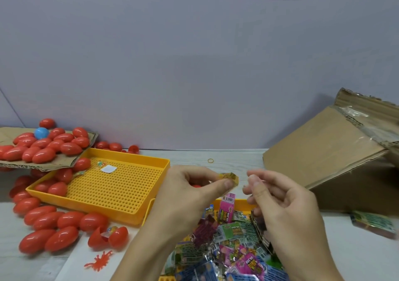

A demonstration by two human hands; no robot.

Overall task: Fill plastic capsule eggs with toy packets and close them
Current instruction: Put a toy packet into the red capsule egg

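Observation:
My left hand (190, 192) pinches a small yellowish toy packet (231, 178) between thumb and fingers, above the table's middle. My right hand (278, 203) is just to its right, fingers curled and slightly apart, holding nothing that I can see. Below both hands lies a pile of colourful toy packets (228, 246). An open red capsule egg (108, 236) with something inside lies at the lower left. Closed red eggs (49, 229) lie around it.
A yellow perforated tray (116, 190) holds a few red eggs and a white slip. A cardboard sheet (64, 164) at the far left carries many red eggs and one blue ball (41, 133). A tilted cardboard box (336, 160) stands at right. A red rubber toy (100, 259) lies near the front.

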